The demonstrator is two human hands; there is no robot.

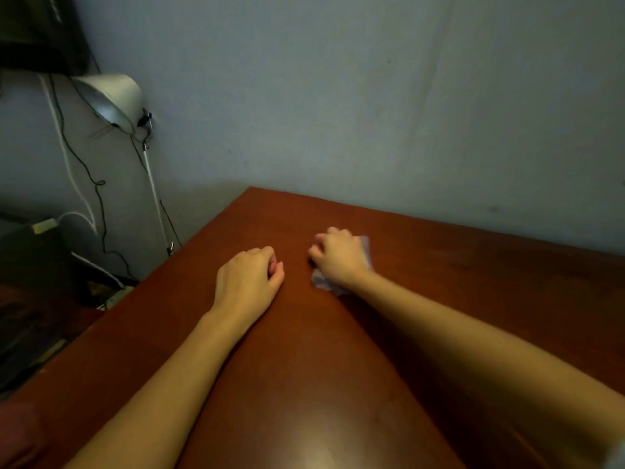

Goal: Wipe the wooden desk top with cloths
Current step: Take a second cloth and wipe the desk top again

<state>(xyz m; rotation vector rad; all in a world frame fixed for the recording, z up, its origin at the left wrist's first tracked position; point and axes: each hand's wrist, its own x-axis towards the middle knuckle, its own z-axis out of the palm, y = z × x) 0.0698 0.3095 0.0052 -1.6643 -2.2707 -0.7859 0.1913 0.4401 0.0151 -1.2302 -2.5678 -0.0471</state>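
Reddish-brown wooden desk top (473, 299) fills the lower part of the head view. Its far edge runs along a plain grey-blue wall (372, 96). A soft patch of light shines on the polish near the bottom of the view. Two bare forearms reach out across the wood from below.

The left hand (248, 279) lies on the desk top, knuckles up. Its fingers are curled under into a loose fist with the thumb against them, and I can see nothing held in it. Just to its right and a little further out, the right hand (338, 258) sits on a small crumpled pale cloth (323, 283). Its fingers are bent like a claw over the cloth and press it down onto the wood, towards the middle of the desk top. The cloth is mostly covered: only a fringe shows past the far side of the hand, and another bit shows under the wrist. The two hands are near each other but not touching.

Beyond the desk's left edge is a white metal lamp with a cone-shaped shade (111, 96), tilted, on a thin white arm (154, 191). A black cable (98, 204) and a white cable (66, 154) hang down the wall behind it. The lower left is dark and too blurred to make out.
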